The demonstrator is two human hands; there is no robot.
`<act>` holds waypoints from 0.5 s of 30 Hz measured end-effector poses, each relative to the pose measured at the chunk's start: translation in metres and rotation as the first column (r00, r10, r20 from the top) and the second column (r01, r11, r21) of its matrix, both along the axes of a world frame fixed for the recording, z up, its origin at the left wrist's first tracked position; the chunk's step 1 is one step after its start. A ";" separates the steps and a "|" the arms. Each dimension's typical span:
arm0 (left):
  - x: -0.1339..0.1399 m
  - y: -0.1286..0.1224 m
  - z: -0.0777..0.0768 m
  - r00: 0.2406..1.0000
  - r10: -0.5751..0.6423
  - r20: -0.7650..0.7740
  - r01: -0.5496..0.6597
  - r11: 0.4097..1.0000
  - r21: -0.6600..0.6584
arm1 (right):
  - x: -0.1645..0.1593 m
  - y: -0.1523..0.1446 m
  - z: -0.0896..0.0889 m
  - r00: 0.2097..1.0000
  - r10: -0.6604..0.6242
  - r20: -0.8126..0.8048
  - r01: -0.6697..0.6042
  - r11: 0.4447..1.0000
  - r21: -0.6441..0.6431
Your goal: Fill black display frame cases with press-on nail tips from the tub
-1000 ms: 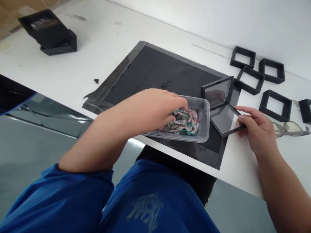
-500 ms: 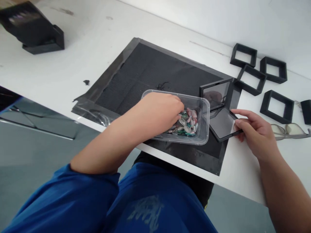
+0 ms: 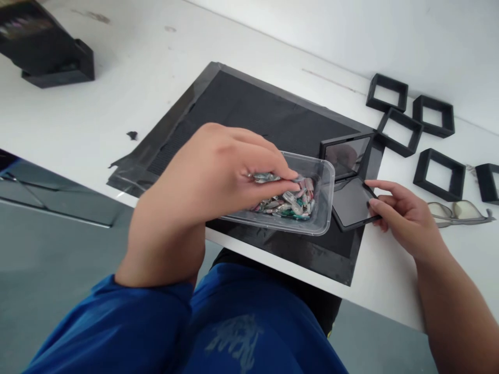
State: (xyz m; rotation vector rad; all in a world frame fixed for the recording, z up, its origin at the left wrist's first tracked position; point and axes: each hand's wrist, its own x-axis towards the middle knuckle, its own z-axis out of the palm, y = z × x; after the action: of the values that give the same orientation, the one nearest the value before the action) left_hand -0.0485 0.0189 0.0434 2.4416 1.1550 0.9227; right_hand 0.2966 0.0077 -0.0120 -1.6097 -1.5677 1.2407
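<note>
Left hand (image 3: 230,166) over the clear plastic rectangular tub (image 3: 325,202), wrist now arched higher and hand rolled so the gap between thumb and forefinger shows; half a second ago the knuckles were uppermost and hid the fingertips. Thumb and forefinger now reach toward the tub's right end, tips brought nearly together just above the small glossy clear, pink and green pieces (image 3: 298,205); cannot tell whether one is caught between them, as other pieces show behind the gap. Right hand (image 3: 403,213) unchanged in its hold: thumb on top, fingers along and under the edge, gripping the thin black hinged case with greyish see-through panels (image 3: 353,205). Case stands open just right of the tub, one leaf tilted up, the other lying low toward the right hand, its near corner over the black rectangular mat (image 3: 253,104); nothing seen lying on the lower panel. Tub sits on the near part of the same mat, by the edge of the white table (image 3: 117,104). Reading of the change: the left hand seems to have gone from rummaging to a finer pinch, so work looks to be at the picking stage, case held ready but unfilled. Beyond the right hand, grey-framed glasses (image 3: 465,210) and black hollow square frames (image 3: 436,190), undisturbed
</note>
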 end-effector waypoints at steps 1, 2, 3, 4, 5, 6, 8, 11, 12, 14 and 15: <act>0.004 -0.005 0.002 0.991 -0.044 0.128 0.042 0.999 0.017 | 0.001 0.000 0.001 1.000 0.023 0.007 -0.023 1.000 -0.010; 0.009 -0.010 0.003 0.965 -0.087 0.247 0.084 0.996 0.023 | 0.002 -0.001 0.001 0.999 0.049 0.017 -0.048 0.999 -0.016; 0.014 -0.016 0.004 0.925 -0.118 0.360 0.118 0.993 0.023 | 0.003 -0.001 0.001 0.997 0.073 0.029 -0.073 0.997 -0.018; 0.021 -0.021 0.005 0.878 -0.138 0.459 0.148 0.989 0.015 | 0.004 -0.002 0.001 0.995 0.096 0.040 -0.095 0.995 -0.018; 0.027 -0.026 0.005 0.829 -0.132 0.543 0.163 0.987 -0.008 | 0.005 -0.002 0.001 0.992 0.115 0.051 -0.114 0.993 -0.017; 0.033 -0.030 0.005 0.783 -0.120 0.610 0.176 0.984 -0.031 | 0.006 -0.003 0.001 0.989 0.132 0.062 -0.132 0.991 -0.017; 0.042 -0.035 0.005 0.729 -0.099 0.677 0.213 0.973 -0.086 | 0.006 -0.004 0.000 0.984 0.160 0.085 -0.159 0.987 -0.017; 0.047 -0.033 0.005 0.745 -0.101 0.659 0.246 0.960 -0.131 | 0.005 -0.006 0.000 0.974 0.184 0.134 -0.186 0.983 0.000; 0.047 -0.032 0.005 0.753 -0.112 0.649 0.254 0.958 -0.130 | 0.004 -0.006 0.000 0.969 0.191 0.154 -0.195 0.981 0.008; 0.046 -0.030 0.003 0.755 -0.124 0.644 0.265 0.956 -0.126 | 0.003 -0.007 0.000 0.959 0.209 0.192 -0.217 0.976 0.021; 0.047 -0.030 0.003 0.744 -0.135 0.655 0.278 0.953 -0.120 | 0.002 -0.007 0.000 0.953 0.217 0.210 -0.228 0.973 0.027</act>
State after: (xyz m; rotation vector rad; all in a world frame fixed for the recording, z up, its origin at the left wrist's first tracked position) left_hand -0.0020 -0.0114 0.0460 1.7913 0.6657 1.3361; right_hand 0.2987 0.0007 -0.0116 -1.6054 -1.9400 1.1642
